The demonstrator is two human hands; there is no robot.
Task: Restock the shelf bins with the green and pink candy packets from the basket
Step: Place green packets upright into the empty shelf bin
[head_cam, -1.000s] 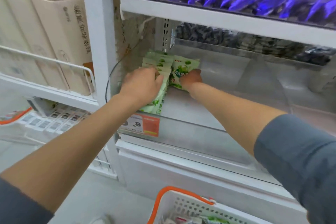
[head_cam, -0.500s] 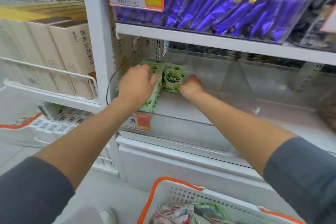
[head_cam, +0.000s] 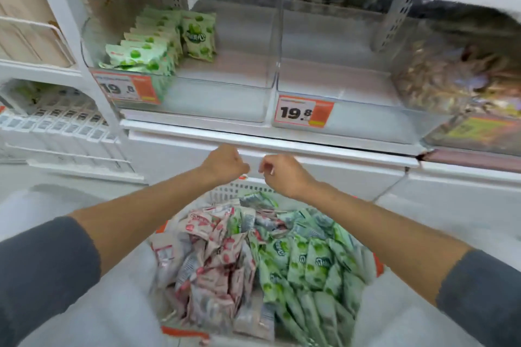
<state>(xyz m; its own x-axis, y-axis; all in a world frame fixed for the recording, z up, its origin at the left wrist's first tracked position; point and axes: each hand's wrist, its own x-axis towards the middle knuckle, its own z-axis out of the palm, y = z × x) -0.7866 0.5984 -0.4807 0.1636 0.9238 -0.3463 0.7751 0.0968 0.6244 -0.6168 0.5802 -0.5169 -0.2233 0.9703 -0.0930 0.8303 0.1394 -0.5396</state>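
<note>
head view: the left hand (head_cam: 225, 163) and the right hand (head_cam: 284, 175) hang close together over the far rim of the basket (head_cam: 234, 187), below the shelf edge. the fingers of both are loosely curled, and i see no packet in either one. the green packets (head_cam: 310, 262) lie at the right of the basket and the pink packets (head_cam: 214, 251) at the left. in the left bin (head_cam: 225, 104) a row of green packets (head_cam: 158, 45) stands against the left wall, with much room beside it. i see no pink one in the right bin (head_cam: 352, 87).

i judge the step is reaching for a new load. the next move calls for lowering the hands into the green heap and gathering a few flat, same way up.
</note>
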